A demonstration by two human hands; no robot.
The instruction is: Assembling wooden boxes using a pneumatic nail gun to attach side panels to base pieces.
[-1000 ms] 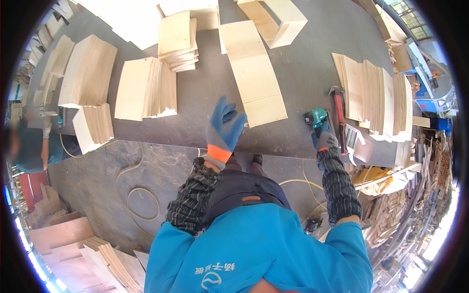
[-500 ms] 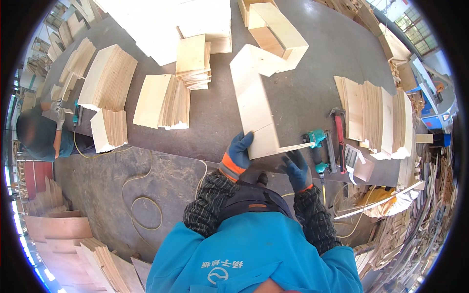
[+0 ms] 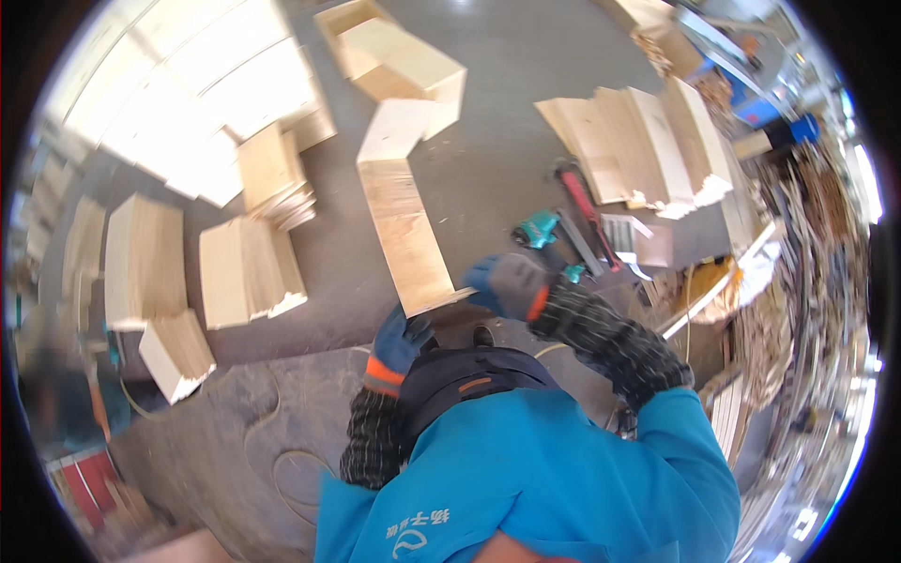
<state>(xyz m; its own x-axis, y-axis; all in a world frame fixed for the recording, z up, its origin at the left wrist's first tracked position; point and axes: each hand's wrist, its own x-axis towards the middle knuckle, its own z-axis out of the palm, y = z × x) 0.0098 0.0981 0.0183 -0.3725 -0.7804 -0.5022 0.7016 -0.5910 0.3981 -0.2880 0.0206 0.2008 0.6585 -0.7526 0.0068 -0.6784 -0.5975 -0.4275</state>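
Observation:
A three-sided plywood frame [image 3: 408, 230] lies at the table's near edge, its long board running away from me and its short boards at both ends. Against the near left corner, partly under it, is my left hand [image 3: 402, 342], in a blue and grey glove with an orange cuff, its fingers curled at the board. My right hand [image 3: 511, 284], gloved alike and slightly blurred, closes on the right end of the near short board. Beyond my right hand lie a green nail gun [image 3: 539, 230] and a red-handled hammer [image 3: 584, 202].
Another plywood frame [image 3: 399, 56] sits farther off, touching the far end of mine. Board stacks stand at right [image 3: 638, 145] and left [image 3: 249, 272]. Bright white panels [image 3: 197, 84] fill the far left. A hose [image 3: 298, 460] coils on the floor. A blurred co-worker [image 3: 56, 385] is at far left.
The plywood frame has been turned, so another face of its long board shows. My right hand has come up onto the near board's end; my left hand has dropped lower. The view has swung right.

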